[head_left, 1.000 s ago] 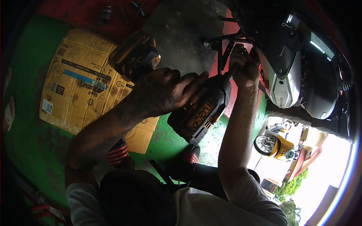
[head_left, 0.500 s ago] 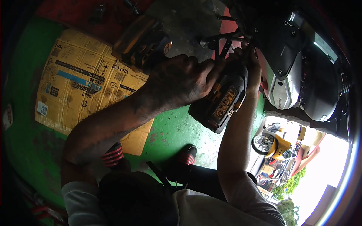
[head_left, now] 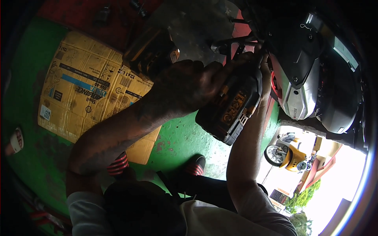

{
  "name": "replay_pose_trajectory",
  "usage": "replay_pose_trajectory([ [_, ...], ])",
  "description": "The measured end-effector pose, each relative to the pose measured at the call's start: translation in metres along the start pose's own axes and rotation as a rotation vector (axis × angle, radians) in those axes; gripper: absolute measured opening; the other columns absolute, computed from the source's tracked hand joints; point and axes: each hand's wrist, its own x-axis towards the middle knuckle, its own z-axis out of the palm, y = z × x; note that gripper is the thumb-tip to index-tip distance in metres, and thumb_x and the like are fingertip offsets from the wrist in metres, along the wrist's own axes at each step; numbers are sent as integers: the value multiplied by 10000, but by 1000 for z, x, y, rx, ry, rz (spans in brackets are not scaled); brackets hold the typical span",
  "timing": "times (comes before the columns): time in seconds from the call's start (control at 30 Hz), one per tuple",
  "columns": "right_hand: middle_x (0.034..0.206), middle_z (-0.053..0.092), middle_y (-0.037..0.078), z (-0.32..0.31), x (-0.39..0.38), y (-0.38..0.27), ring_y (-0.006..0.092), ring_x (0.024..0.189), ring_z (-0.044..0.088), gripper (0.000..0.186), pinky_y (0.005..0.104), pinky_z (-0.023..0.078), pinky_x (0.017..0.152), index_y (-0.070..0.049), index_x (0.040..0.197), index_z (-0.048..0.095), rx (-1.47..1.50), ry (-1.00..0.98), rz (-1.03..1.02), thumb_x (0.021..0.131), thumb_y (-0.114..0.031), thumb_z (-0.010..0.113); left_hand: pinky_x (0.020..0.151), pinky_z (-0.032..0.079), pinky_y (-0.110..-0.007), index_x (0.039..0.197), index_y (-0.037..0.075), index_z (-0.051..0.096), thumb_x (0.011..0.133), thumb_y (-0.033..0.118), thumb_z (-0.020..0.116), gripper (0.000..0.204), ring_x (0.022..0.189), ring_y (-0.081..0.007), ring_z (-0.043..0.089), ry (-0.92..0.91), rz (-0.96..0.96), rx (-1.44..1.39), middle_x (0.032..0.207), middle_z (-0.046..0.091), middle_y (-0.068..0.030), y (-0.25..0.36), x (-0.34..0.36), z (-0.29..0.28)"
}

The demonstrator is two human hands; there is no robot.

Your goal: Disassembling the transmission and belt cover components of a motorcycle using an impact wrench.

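Observation:
A black and orange cordless power tool (head_left: pixel 230 108) is held in front of me, its battery end toward me and its far end by the motorcycle (head_left: pixel 299 74). My left hand (head_left: pixel 197 84) lies along its left side with fingers curled, closed on it; shadow hides much of the grip. On the other side, my right hand (head_left: pixel 266 67) is closed at the tool's far end, next to the motorcycle's dark stand and frame parts. The tool covers most of its fingers, so what they grip is hidden. The bit or socket does not show.
Flattened cardboard (head_left: pixel 67 114) lies on the green floor (head_left: pixel 177 137). Another black and orange object (head_left: pixel 151 53), shaped like a power tool, sits beyond it. Dark metal parts (head_left: pixel 102 15) rest on a red surface. Outside stands a yellow motorcycle (head_left: pixel 293 157). A sandalled foot (head_left: pixel 16 139) shows at far left.
The tool's battery end has turned slightly, showing more of its side. My hands stay beside the motorcycle. The foot at far left has come further into view. The whole view has shifted slightly.

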Motion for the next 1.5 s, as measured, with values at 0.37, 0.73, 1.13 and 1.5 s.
replay_pose_trajectory([
  [0.37, 1190, 629, 149, -20, 24, -23, 272, 1119, 596, 354, 387, 497, 992, 21, 1210, 579, 626, -127, 218, 1023, -218, 397, 495, 514, -263, 1294, 22, 547, 845, 265, 621, 516, 537, -124, 598, -26, 81, 105, 800, 575, -38, 4, 1, -7],
  [0.73, 1119, 646, 158, -14, 31, -27, 265, 1065, 636, 251, 364, 557, 919, 43, 1127, 575, 585, 17, 149, 1001, -141, 461, 596, 529, -267, 1333, -21, 490, 872, 285, 602, 564, 674, -139, 651, -123, -58, -100, 865, 597, -61, 18, -14, -24],
  [1.13, 974, 656, 127, -6, 22, -2, 224, 956, 662, 188, 329, 578, 873, 36, 1056, 573, 473, 65, -86, 985, -133, 529, 628, 531, -260, 1296, -17, 532, 928, 227, 569, 442, 711, -146, 663, 268, -20, -484, 949, 653, -100, 7, -75, -46],
  [1.5, 1036, 667, 93, -2, 5, 24, 213, 985, 638, 206, 330, 530, 931, -9, 1109, 616, 314, 116, -63, 973, -151, 557, 613, 528, -273, 1268, -4, 567, 933, 220, 569, 403, 676, -144, 652, 85, -8, -495, 897, 649, -84, -8, -77, -61],
])
